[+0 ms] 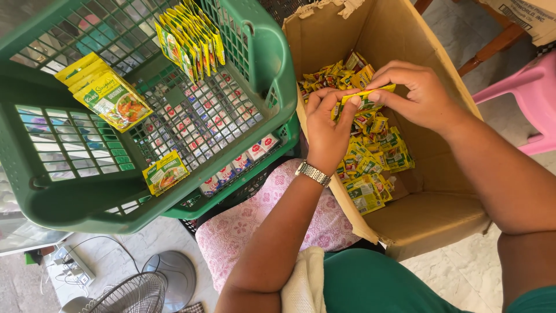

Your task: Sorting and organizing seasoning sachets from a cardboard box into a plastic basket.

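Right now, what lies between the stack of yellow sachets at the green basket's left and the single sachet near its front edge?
In the head view, only bare green basket mesh separates the stack from the single sachet.

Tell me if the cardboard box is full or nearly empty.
Nearly empty: the cardboard box holds only a loose layer of yellow sachets; bare walls rise above them.

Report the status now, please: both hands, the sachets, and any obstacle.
Left hand and right hand pinch yellow sachets together, above cardboard box. Loose sachets inside box. Green basket beside, not blocking.
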